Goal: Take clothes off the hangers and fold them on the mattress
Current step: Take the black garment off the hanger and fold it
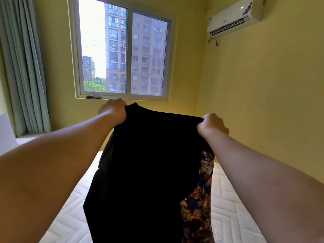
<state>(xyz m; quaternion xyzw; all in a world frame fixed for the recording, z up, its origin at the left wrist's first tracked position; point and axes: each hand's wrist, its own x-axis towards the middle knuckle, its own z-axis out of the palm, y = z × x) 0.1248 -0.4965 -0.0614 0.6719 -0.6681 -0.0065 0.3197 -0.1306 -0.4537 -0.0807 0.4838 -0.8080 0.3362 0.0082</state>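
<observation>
A black garment (145, 165) hangs in the air in front of me, held up by its top edge over the white quilted mattress (229, 207). My left hand (114, 109) grips its upper left corner and my right hand (212, 125) grips its upper right corner, both arms stretched forward. Behind the black cloth, a colourful cartoon-print garment (199, 199) shows along the right side; I cannot tell whether it hangs or lies on the mattress. No hanger is visible.
A window (122, 50) fills the far wall, with a green-grey curtain (22, 67) on the left. An air conditioner (235, 16) is mounted high on the yellow right wall. The mattress runs from me towards the window wall.
</observation>
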